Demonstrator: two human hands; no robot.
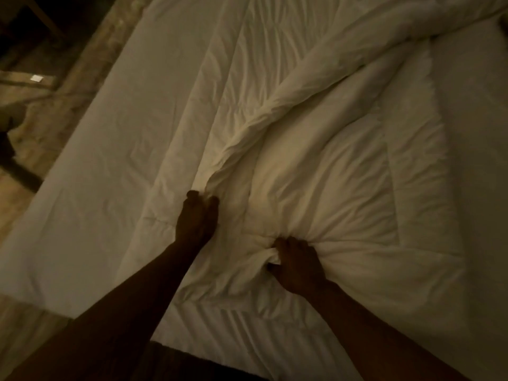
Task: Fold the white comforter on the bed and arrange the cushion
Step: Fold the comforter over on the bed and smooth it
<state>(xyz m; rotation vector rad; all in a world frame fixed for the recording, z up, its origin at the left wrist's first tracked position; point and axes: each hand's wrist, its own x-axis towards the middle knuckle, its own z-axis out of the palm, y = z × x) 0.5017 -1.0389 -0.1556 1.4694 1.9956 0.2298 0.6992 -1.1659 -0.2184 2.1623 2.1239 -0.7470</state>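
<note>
On bed, comforter bunched under left hand, right hand

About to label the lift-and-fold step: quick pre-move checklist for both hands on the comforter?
1. Left hand gripping fabric: ok, fingers pinch the end of a long ridge.
2. Right hand gripping fabric: ok, a bunch gathers in its fist.
3. White comforter flat enough to fold: not ok, rumpled, with a diagonal ridge.
4. Both hands on the same edge: cannot tell.
5. Cushion located: not ok, none in view.
6. Bed has bare space left of the comforter: ok.
</note>
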